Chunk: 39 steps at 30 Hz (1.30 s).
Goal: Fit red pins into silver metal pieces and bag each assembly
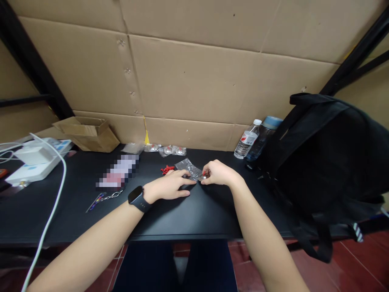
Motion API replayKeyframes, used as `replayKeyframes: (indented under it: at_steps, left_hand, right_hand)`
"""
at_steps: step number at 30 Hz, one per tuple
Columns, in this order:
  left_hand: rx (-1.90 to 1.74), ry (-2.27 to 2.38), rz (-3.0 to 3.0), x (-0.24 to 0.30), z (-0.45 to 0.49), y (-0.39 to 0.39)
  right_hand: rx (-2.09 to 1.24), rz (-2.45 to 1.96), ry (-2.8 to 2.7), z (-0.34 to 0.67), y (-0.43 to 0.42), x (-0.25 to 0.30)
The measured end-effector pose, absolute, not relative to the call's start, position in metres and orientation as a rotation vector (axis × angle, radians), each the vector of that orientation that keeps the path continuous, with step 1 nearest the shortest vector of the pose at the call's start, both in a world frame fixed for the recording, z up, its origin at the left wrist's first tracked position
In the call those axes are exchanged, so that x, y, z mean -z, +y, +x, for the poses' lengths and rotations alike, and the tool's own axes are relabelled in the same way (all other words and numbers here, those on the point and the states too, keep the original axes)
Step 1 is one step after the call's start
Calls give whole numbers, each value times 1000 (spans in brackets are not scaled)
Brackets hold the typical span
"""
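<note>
My left hand, with a black smartwatch on the wrist, lies on the black table, fingers stretched toward a small clear plastic bag. My right hand is curled, its fingertips pinching a small shiny piece with a red part at the bag's near edge. A little pile of small red parts sits just behind my left hand.
More clear bags with round parts lie by the cardboard wall. A keychain and a blurred item lie left. An open cardboard box, white power strip and cable stand far left; two bottles and a black backpack stand right.
</note>
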<state>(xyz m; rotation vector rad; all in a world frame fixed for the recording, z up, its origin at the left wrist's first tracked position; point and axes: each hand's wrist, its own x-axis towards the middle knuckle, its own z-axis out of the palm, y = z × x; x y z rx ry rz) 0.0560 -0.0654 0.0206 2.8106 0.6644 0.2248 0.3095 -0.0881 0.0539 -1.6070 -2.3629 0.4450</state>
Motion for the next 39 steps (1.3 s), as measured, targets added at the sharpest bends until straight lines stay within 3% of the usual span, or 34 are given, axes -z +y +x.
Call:
replayKeyframes:
  at_steps: [14,23,30,39]
  left_hand:
    - [-198,699,2757,-14,55,-61]
    - [-186,675,2755,-13,55,-59]
    - [-184,705,2746,-18,54,-61]
    - [-119,912,2762,-25,55,-67]
  right_hand:
    - [-284,-1486,-2333,295,-78,-38]
    - [-638,-1307,-2282,295,-76,-37]
    - [-198,-1617,-2195,287,-73,-31]
    - [111,-1853,-2078,269,-72,-24]
